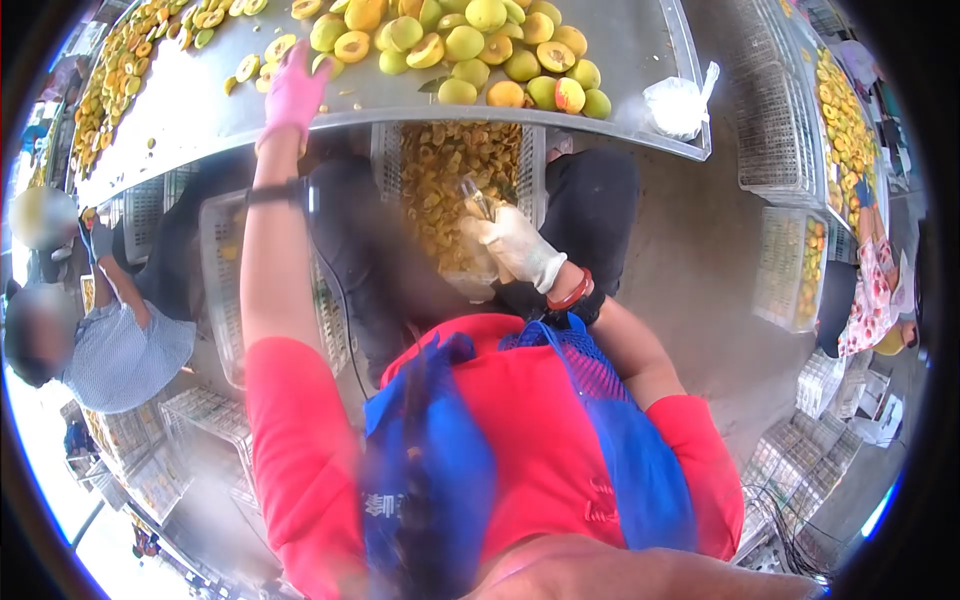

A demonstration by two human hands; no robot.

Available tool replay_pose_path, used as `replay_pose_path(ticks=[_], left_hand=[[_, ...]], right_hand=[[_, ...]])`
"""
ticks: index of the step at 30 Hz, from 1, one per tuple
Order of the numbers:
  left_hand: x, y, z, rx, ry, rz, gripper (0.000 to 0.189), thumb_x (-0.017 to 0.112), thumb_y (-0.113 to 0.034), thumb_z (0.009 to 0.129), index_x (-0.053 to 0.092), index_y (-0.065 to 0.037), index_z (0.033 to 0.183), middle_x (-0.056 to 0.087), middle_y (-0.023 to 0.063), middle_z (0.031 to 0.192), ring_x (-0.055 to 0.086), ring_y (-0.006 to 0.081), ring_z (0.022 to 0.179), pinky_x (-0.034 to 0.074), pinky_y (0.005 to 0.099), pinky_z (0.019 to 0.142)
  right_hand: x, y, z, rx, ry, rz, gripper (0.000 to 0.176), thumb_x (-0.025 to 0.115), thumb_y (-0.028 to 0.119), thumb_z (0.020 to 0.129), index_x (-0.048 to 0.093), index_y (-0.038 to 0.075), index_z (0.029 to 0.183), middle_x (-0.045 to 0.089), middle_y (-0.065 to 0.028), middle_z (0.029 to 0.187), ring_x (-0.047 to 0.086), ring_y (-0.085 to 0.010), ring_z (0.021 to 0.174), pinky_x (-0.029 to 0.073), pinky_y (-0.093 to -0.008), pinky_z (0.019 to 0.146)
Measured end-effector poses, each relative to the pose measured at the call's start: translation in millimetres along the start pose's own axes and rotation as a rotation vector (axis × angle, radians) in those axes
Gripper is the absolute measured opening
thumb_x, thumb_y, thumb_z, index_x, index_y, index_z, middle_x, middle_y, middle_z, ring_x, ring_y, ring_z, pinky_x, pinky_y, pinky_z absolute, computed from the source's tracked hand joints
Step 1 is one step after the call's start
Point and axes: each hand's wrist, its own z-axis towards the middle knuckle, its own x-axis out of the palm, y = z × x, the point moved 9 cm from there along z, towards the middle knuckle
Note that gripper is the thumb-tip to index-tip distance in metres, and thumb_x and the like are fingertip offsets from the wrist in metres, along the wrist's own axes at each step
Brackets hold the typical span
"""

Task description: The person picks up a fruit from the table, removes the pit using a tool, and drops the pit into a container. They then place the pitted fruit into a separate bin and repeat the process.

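Observation:
My left hand (294, 92), in a pink glove, reaches over the metal table (220, 110) at the left edge of the fruit pile, its fingers touching or close to a fruit (327, 64); whether it grips one cannot be told. Whole and halved yellow-green fruits (465, 42) lie heaped to its right. My right hand (510, 240), in a white glove, is closed around a metal tool (478, 198) above a crate (387, 160) of yellow fruit pieces (450, 160) between my knees.
A knotted white plastic bag (675, 105) lies at the table's right corner. Stacked crates (775, 110) and a crate of fruit (795, 265) stand at the right. Co-workers sit at the left (125, 350) and far right (868, 300).

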Motion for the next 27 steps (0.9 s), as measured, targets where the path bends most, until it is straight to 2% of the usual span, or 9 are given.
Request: replay_pose_path(ticks=[2,5,6,9,10,13,19,23,27], left_hand=[[46.6,4.5,47.2,0.169,0.033,0.177,0.067,0.059,-0.043,0.091,0.042,-0.010,0.146,0.048,0.0125,0.147,0.051,0.0323,0.130,0.044,0.0432,0.104],[90.6,1.5,70.2,0.033,0.290,0.275,0.066,0.065,-0.042,0.088,0.046,-0.009,0.143,0.051,0.0151,0.143,0.055,0.0354,0.124,0.047,0.0419,0.100],[80.2,-18.2,65.5,0.056,0.224,0.467,0.069,0.069,-0.044,0.084,0.049,-0.006,0.138,0.057,0.0182,0.136,0.060,0.0360,0.117,0.048,0.0414,0.098],[104.7,-4.5,62.3,-0.123,0.421,0.383,0.060,0.065,-0.044,0.082,0.054,-0.007,0.128,0.064,0.0141,0.126,0.068,0.0283,0.105,0.052,0.0405,0.090],[97.7,-11.4,54.4,-0.173,0.463,0.301,0.064,0.070,-0.044,0.079,0.055,-0.006,0.129,0.068,0.0167,0.114,0.071,0.0278,0.090,0.055,0.0380,0.082],[93.3,-5.9,39.7,-0.238,0.461,0.107,0.062,0.071,-0.041,0.081,0.055,-0.003,0.128,0.068,0.0154,0.111,0.069,0.0227,0.092,0.056,0.0354,0.077],[43.5,-86.4,-52.0,-0.121,0.582,-0.980,0.043,0.065,-0.035,0.094,0.057,-0.002,0.120,0.067,0.0084,0.104,0.064,0.0137,0.083,0.052,0.0239,0.069],[21.2,-130.8,-120.4,-0.136,0.538,-1.084,0.039,0.061,-0.033,0.096,0.053,-0.003,0.120,0.068,0.0107,0.106,0.063,0.0124,0.080,0.050,0.0208,0.061],[15.9,-159.9,-165.4,-0.132,0.454,-1.233,0.035,0.058,-0.031,0.098,0.051,-0.004,0.119,0.068,0.0143,0.109,0.064,0.0133,0.082,0.049,0.0199,0.056]], right_hand=[[-3.3,3.2,-0.7,0.018,-0.007,0.024,0.023,0.057,0.018,0.093,0.049,0.010,0.074,0.048,-0.0002,0.055,0.045,-0.0109,0.042,0.034,-0.0276,0.039],[-7.7,8.9,-4.1,0.055,-0.014,0.017,0.026,0.057,0.019,0.093,0.048,0.011,0.070,0.047,-0.0008,0.052,0.044,-0.0113,0.041,0.032,-0.0282,0.039],[-10.1,5.5,-2.7,0.062,-0.024,0.028,0.026,0.057,0.019,0.092,0.048,0.011,0.069,0.047,-0.0008,0.052,0.044,-0.0113,0.041,0.032,-0.0283,0.039],[-12.7,5.5,-2.2,0.072,-0.016,0.033,0.026,0.057,0.019,0.092,0.048,0.011,0.069,0.048,-0.0005,0.053,0.044,-0.0112,0.041,0.032,-0.0284,0.039],[-11.6,7.2,-3.8,0.074,-0.005,0.030,0.026,0.057,0.019,0.092,0.048,0.011,0.070,0.048,-0.0004,0.053,0.044,-0.0111,0.041,0.032,-0.0283,0.039],[-7.3,16.3,-7.6,0.052,-0.004,-0.014,0.021,0.059,0.025,0.092,0.052,0.010,0.078,0.048,0.0004,0.055,0.044,-0.0100,0.043,0.033,-0.0272,0.038],[10.3,61.8,-18.5,-0.245,0.002,0.032,0.012,0.058,0.016,0.095,0.048,0.009,0.091,0.049,0.0026,0.062,0.049,-0.0069,0.048,0.036,-0.0239,0.043],[25.4,84.2,-36.1,-0.342,0.037,0.090,0.011,0.058,0.014,0.095,0.049,0.009,0.092,0.050,0.0034,0.066,0.048,-0.0057,0.055,0.038,-0.0233,0.048],[23.2,94.8,-55.4,-0.511,-0.092,-0.275,0.009,0.059,0.012,0.096,0.054,0.008,0.102,0.055,0.0017,0.076,0.051,-0.0040,0.061,0.042,-0.0254,0.054]])
